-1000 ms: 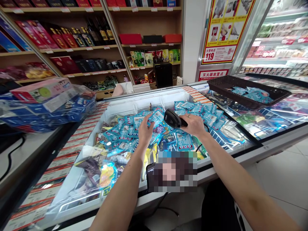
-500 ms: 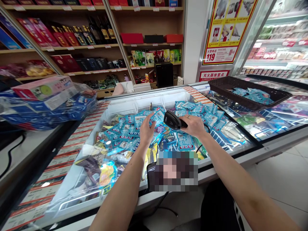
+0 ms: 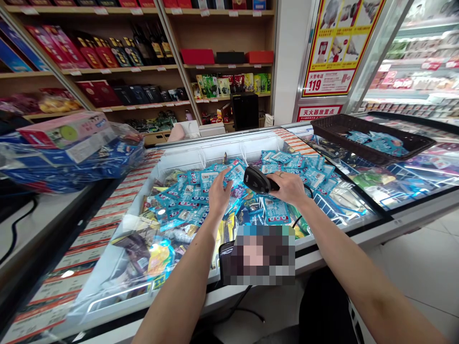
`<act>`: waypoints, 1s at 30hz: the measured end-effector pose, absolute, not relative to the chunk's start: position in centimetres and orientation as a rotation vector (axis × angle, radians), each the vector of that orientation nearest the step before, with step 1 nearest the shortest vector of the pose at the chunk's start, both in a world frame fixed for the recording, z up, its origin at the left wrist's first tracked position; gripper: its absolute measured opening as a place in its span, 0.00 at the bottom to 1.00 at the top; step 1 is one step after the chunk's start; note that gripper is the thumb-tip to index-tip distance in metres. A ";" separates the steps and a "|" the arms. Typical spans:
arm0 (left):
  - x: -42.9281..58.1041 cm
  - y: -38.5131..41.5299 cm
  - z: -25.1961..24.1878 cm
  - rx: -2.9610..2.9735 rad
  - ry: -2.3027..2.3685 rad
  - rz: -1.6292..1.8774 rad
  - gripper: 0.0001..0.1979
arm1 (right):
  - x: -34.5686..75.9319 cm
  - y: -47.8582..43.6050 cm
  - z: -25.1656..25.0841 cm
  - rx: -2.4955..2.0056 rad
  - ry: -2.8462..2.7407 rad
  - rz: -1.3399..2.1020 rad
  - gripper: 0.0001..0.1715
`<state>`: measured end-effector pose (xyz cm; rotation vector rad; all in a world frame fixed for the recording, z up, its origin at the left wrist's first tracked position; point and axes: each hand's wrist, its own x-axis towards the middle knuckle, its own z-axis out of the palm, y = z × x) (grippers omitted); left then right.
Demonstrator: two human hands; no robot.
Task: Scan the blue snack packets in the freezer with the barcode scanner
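My right hand (image 3: 291, 187) is closed around the handle of a black handheld scanner (image 3: 257, 180), whose head points left. Close by on the left, my left hand (image 3: 219, 193) is closed on a blue packet (image 3: 236, 173) that shows a barcode label, at its fingertips. Both hands are above a chest freezer, over many blue packets (image 3: 186, 193) lying spread out on other colourful bags. Another blue packet (image 3: 276, 210) lies below the scanner. At the freezer's front edge sits a device with a screen (image 3: 226, 263), its picture mostly pixelated.
A dark brown basket (image 3: 344, 138) with several blue packets stands at the right. Plastic-wrapped boxes (image 3: 71, 155) are at the left. Shelves (image 3: 229, 13) of goods rise behind. A black cable runs beside the right hand; another hangs below the front edge.
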<state>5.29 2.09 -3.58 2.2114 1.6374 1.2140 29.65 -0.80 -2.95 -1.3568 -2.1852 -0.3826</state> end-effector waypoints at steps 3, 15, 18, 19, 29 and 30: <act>5.3 2.1 -3.6 2.231 1.637 1.212 0.20 | 29.6 -0.8 -2.9 -1.346 -2.184 -0.389 0.20; 5.0 2.2 -3.3 2.327 1.725 1.318 0.24 | 30.2 -0.3 -3.4 -1.346 -2.097 -0.476 0.19; 4.5 2.2 -2.8 2.343 1.854 1.303 0.24 | 30.4 -0.2 -3.4 -1.346 -2.083 -0.481 0.19; 4.2 2.3 -2.7 2.335 1.909 1.299 0.25 | 30.4 -0.2 -3.4 -1.348 -2.079 -0.480 0.19; 3.0 1.7 -2.5 2.414 2.215 1.115 0.22 | 30.4 -0.1 -3.4 -1.386 -2.065 -0.474 0.20; 3.3 1.6 -2.6 2.503 2.143 1.081 0.20 | 30.5 -0.1 -3.4 -1.388 -2.064 -0.475 0.19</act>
